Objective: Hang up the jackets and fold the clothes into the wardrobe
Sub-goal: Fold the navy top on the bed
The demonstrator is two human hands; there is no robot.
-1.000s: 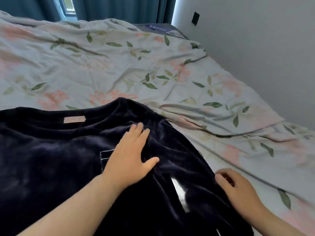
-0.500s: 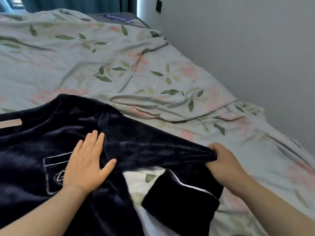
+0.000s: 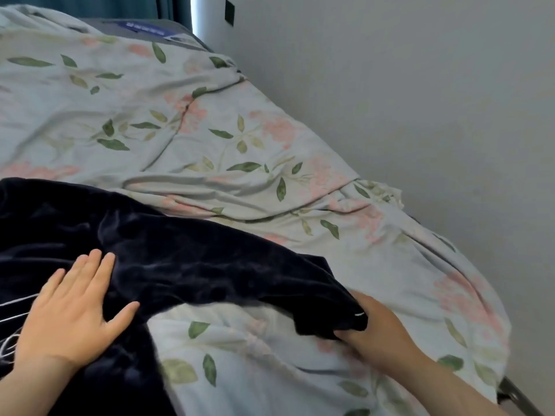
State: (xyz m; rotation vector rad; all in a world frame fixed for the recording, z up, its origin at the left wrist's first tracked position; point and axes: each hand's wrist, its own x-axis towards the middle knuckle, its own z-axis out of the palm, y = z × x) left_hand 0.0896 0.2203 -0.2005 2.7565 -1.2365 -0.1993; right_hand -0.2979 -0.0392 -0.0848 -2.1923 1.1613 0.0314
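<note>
A dark navy velvet top (image 3: 168,259) lies on the bed at the lower left, with white stitching showing at the left edge. Its sleeve stretches out to the right across the bedding. My left hand (image 3: 72,313) presses flat on the top's chest, fingers straight and spread. My right hand (image 3: 375,328) grips the cuff end of the sleeve, which hides its fingertips.
The bed is covered by a rumpled pale floral duvet (image 3: 210,139). A grey wall (image 3: 420,100) runs close along the bed's right side, with a black switch plate (image 3: 229,12) high up. Teal curtains (image 3: 171,7) hang at the far end. A dark bed-frame corner (image 3: 516,394) shows at lower right.
My right hand has pulled the sleeve out further to the right, straightening it; the folded-under cuff is now unrolled. My left hand stays pressed on the top. The view has shifted right.
</note>
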